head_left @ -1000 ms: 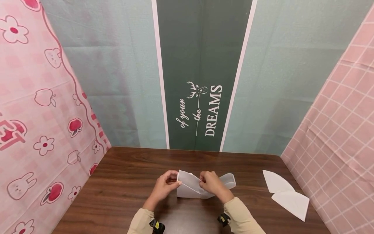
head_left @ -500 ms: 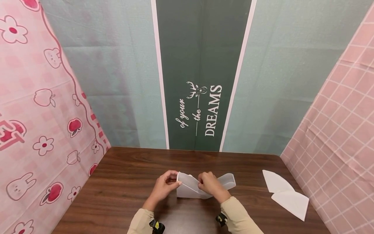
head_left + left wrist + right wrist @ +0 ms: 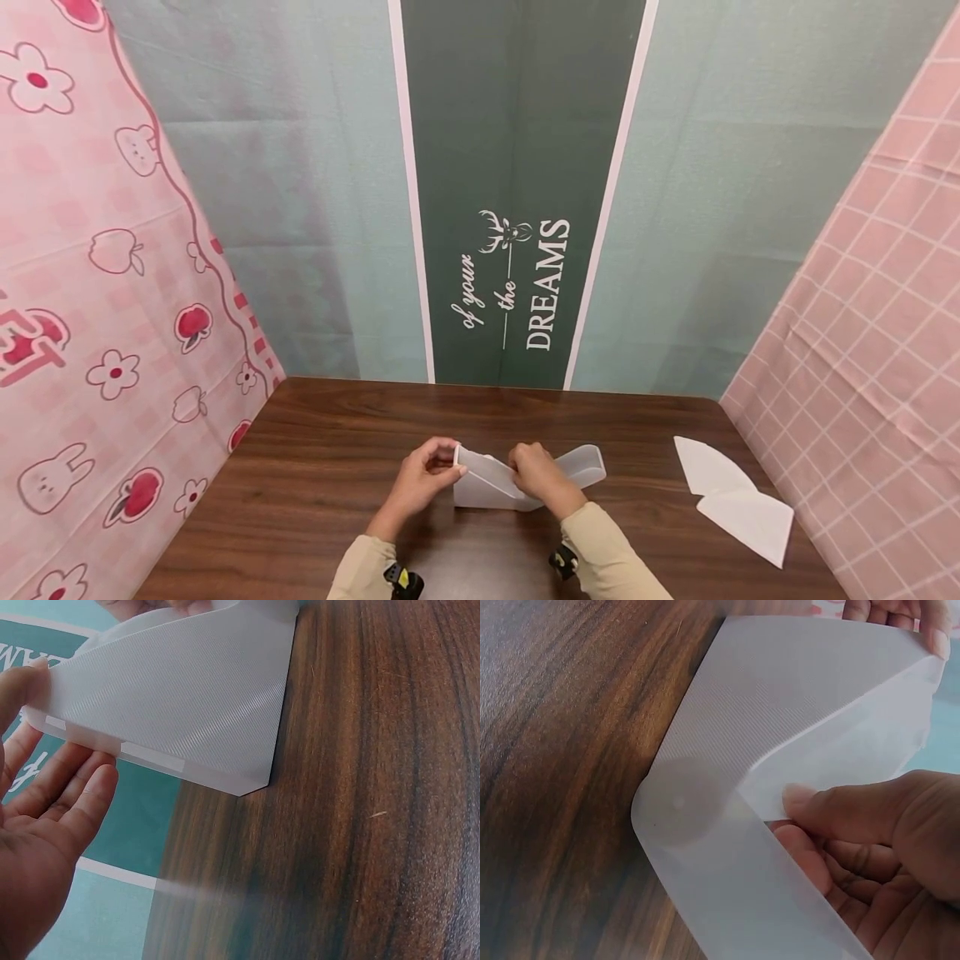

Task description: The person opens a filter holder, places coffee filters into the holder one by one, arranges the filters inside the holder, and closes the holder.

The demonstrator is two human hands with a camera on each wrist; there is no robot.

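A translucent white plastic case (image 3: pixel 487 498) with its hinged lid (image 3: pixel 588 462) swung out to the right stands on the table. It looks like a holder for coffee filters. My left hand (image 3: pixel 422 479) grips the case's left end, thumb on the near wall and fingers behind, also seen in the left wrist view. My right hand (image 3: pixel 538 473) is at the case's opening, near the hinge. In the right wrist view its thumb and curled fingers pinch the corner of a white paper filter (image 3: pixel 776 787) that lies between the case walls. Most of that filter is hidden.
Two white fan-shaped paper filters (image 3: pixel 708 467) lie overlapping at the table's right side. The brown wood table (image 3: pixel 337 433) ends at a green cloth backdrop, with pink cloths hanging at both sides.
The paper that showed above the case's left end has sunk down into it. My right hand and forearm have shifted slightly left; the left hand stays put.
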